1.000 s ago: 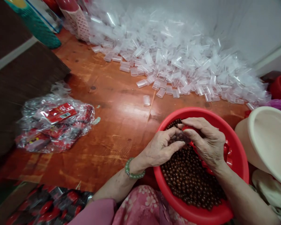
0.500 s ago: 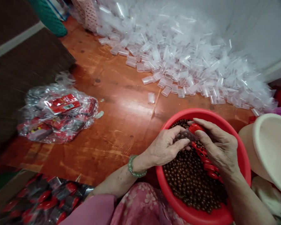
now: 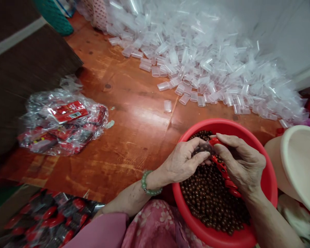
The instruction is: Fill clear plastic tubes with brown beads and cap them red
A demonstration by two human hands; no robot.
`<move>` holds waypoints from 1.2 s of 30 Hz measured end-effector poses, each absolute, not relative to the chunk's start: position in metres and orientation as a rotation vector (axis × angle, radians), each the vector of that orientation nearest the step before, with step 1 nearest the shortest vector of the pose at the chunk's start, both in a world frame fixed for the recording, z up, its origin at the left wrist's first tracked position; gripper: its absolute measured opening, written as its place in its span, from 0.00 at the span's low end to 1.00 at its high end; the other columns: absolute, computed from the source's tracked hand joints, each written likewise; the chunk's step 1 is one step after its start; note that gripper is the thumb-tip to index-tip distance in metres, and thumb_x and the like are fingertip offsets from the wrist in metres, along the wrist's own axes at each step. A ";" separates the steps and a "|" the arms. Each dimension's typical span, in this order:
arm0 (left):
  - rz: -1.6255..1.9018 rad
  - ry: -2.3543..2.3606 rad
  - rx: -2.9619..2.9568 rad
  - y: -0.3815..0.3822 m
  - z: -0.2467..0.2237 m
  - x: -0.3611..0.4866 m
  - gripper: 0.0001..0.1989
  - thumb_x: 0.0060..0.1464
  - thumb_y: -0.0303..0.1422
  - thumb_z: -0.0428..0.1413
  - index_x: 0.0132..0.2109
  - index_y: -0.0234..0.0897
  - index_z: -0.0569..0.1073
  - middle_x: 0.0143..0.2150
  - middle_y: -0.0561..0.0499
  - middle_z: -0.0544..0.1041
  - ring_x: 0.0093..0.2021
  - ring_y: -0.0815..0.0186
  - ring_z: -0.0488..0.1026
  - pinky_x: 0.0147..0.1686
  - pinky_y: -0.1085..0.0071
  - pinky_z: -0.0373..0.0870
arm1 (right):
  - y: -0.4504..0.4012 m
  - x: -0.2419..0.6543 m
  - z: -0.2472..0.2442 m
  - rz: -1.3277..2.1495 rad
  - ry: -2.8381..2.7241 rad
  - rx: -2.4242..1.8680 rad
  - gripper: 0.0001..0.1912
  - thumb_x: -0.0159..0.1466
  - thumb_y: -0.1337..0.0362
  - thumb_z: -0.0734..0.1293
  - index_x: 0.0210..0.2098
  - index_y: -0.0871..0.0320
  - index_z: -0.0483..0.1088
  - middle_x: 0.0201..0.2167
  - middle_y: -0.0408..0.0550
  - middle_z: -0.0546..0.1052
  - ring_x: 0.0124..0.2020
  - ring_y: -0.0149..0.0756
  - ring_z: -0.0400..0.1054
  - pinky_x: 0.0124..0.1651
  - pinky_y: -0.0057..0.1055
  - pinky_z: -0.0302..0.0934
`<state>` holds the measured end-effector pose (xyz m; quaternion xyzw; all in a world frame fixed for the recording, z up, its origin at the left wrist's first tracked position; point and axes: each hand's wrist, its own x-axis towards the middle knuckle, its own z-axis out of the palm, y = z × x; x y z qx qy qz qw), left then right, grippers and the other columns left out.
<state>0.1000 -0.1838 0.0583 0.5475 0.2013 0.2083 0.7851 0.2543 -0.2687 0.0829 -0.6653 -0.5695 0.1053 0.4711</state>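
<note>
Pinching a filled case between thumb and fingers, the left hand is holding it over the basin; the right hand is pinching a red cap at its right end. Brown balls are lying in the basin by the tabletop's near edge. Clear tubes are lying heaped along the far edge, a bag near the left corner.

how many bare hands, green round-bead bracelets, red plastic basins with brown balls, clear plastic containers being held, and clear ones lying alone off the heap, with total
Left hand and right hand, bare: 2
Green round-bead bracelet: 1
Round red plastic basin with shiny brown balls: 1
Held clear plastic container: 1
Lone clear plastic container off the heap: 1
Total: 6
</note>
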 end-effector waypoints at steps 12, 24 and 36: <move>0.592 0.522 1.506 -0.185 0.062 0.100 0.07 0.61 0.32 0.55 0.45 0.33 0.73 0.40 0.47 0.80 0.39 0.64 0.76 0.44 0.68 0.71 | -0.268 0.243 0.085 0.355 -1.140 -1.683 0.10 0.65 0.62 0.72 0.47 0.49 0.78 0.39 0.44 0.82 0.38 0.34 0.78 0.45 0.34 0.74; 0.540 0.500 1.404 -0.182 0.060 0.099 0.11 0.59 0.35 0.56 0.47 0.34 0.73 0.39 0.47 0.79 0.37 0.65 0.76 0.41 0.68 0.73 | -0.265 0.246 0.084 0.433 -1.159 -1.642 0.09 0.64 0.62 0.73 0.45 0.51 0.79 0.40 0.45 0.83 0.39 0.36 0.79 0.46 0.35 0.76; 0.487 0.467 1.146 -0.182 0.058 0.099 0.08 0.58 0.34 0.57 0.44 0.35 0.72 0.37 0.49 0.78 0.36 0.67 0.75 0.40 0.70 0.72 | -0.267 0.257 0.067 0.013 -1.736 -1.501 0.33 0.61 0.60 0.74 0.64 0.50 0.65 0.49 0.55 0.79 0.47 0.49 0.76 0.47 0.47 0.74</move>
